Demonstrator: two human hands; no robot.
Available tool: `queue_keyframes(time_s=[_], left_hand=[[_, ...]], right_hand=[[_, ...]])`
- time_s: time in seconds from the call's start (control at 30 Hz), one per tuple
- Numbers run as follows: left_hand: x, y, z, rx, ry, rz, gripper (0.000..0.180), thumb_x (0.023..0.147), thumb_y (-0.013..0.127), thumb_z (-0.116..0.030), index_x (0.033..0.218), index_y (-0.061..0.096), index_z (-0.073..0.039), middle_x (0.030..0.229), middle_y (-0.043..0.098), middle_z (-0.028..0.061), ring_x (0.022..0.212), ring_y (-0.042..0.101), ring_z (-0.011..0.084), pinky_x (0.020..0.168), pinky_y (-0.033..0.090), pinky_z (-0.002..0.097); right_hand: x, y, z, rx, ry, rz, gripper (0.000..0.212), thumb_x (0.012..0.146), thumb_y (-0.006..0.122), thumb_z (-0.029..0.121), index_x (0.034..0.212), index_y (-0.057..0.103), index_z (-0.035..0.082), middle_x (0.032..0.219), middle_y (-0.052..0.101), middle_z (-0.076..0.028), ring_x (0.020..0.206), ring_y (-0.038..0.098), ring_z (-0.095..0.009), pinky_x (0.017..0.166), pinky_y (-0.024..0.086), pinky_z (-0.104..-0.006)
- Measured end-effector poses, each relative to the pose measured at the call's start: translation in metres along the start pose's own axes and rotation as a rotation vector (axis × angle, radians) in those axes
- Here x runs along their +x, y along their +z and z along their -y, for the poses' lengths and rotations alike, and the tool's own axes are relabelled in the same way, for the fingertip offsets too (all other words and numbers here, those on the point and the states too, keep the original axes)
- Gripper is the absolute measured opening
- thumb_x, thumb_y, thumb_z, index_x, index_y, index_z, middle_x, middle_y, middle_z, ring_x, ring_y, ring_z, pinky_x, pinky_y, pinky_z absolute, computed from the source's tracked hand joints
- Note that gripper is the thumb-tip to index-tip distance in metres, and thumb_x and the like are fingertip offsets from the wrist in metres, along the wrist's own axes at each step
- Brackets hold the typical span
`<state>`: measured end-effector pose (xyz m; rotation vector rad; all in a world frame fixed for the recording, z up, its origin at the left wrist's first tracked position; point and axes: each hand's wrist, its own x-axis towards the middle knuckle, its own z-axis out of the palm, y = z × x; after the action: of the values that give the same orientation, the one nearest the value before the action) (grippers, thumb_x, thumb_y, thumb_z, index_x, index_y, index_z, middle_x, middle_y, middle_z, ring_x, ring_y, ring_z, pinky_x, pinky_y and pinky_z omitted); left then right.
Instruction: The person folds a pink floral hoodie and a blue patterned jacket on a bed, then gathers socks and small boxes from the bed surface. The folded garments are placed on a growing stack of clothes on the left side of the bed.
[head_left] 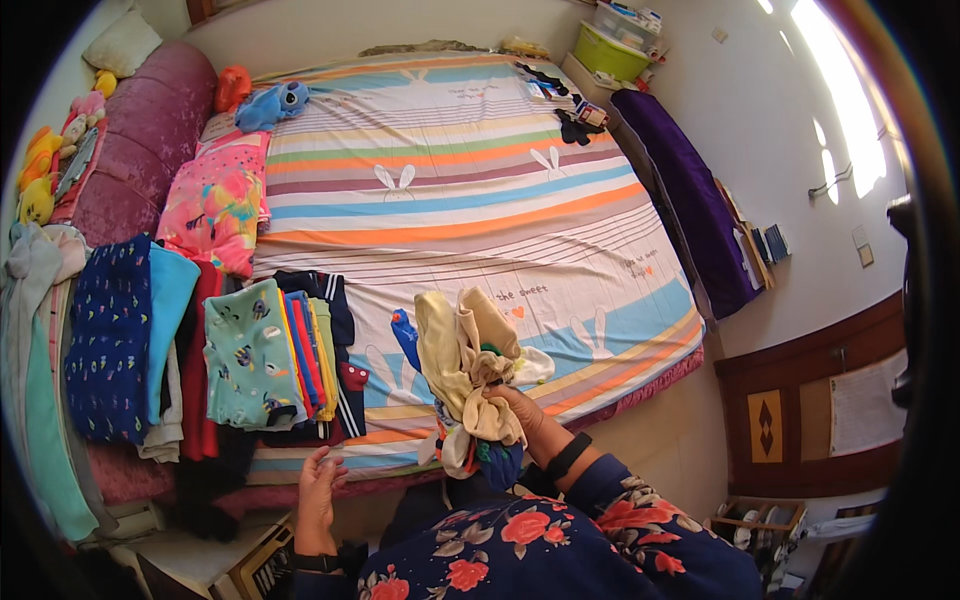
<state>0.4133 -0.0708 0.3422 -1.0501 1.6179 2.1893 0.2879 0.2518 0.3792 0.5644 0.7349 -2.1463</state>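
Note:
A loose bunch of socks [440,345], mostly cream with some blue, green and white pieces, hangs over the near edge of the bed. My right hand [512,408] is closed round its middle, and cloth hides part of the fingers. Lower left of the bunch, my left hand [318,495] is held apart from everything, fingers spread and holding nothing. The nearest thing to it is a stack of folded clothes [250,350] with a mint printed piece on top, lying on dark garments with white stripes.
A striped sheet [430,215] covers the bed. Along its left lie a navy printed garment [110,340], a pink printed cloth [215,205], a blue plush toy [270,105] and a purple bolster [150,140]. Black socks [578,127] lie at the far right, near a lime-green box [608,55].

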Motion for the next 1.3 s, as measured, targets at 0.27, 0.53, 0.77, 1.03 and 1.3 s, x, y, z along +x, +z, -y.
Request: queue_keyframes(time_s=[0.27,0.53,0.77,1.03,1.3], left_hand=[[0.015,-0.027,-0.007,0.025,-0.006,0.025,0.03,0.086,0.053,-0.017,0.114,0.045,-0.011,0.096,0.059,0.005,0.078,0.059,0.0117,0.061,0.048,0.0218],[0.013,0.012,-0.024,0.006,-0.016,0.113,0.038,0.084,0.058,-0.021,0.117,0.043,-0.009,0.099,0.057,0.0064,0.084,0.057,0.0133,0.067,0.046,0.0235],[-0.011,0.126,-0.038,-0.084,0.107,0.491,0.066,0.08,0.064,-0.027,0.133,0.028,-0.013,0.122,0.04,0.0096,0.107,0.045,0.0203,0.086,0.042,0.0322],[-0.05,0.31,0.028,-0.085,-0.198,0.927,0.08,0.078,0.056,-0.052,0.134,0.021,-0.007,0.127,0.039,0.0125,0.115,0.04,0.0227,0.097,0.033,0.0354],[-0.09,0.431,0.073,-0.068,-0.323,1.117,0.072,0.076,0.057,-0.052,0.128,0.036,-0.007,0.125,0.046,0.0087,0.114,0.043,0.0224,0.098,0.032,0.039]], right_hand=[[-0.014,0.003,0.004,0.045,-0.113,-0.167,0.034,0.074,0.06,0.023,0.099,0.052,0.001,0.085,0.061,-0.012,0.074,0.062,-0.022,0.069,0.053,-0.0307],[-0.028,0.0,0.002,0.073,-0.202,-0.148,0.033,0.072,0.062,0.021,0.097,0.054,0.001,0.086,0.062,-0.013,0.073,0.063,-0.023,0.068,0.053,-0.0329],[-0.069,-0.02,0.013,-0.003,-0.142,-0.018,0.044,0.072,0.063,0.012,0.112,0.047,0.0,0.095,0.06,-0.014,0.082,0.062,-0.025,0.076,0.052,-0.0355],[-0.157,-0.121,0.045,-0.025,-0.253,-0.081,0.043,0.072,0.06,0.01,0.112,0.048,-0.001,0.1,0.059,-0.014,0.085,0.061,-0.025,0.076,0.052,-0.0357],[-0.234,-0.195,0.077,-0.109,-0.525,-0.138,0.049,0.069,0.064,0.006,0.115,0.046,0.003,0.103,0.056,-0.009,0.089,0.058,-0.02,0.076,0.051,-0.0323]])
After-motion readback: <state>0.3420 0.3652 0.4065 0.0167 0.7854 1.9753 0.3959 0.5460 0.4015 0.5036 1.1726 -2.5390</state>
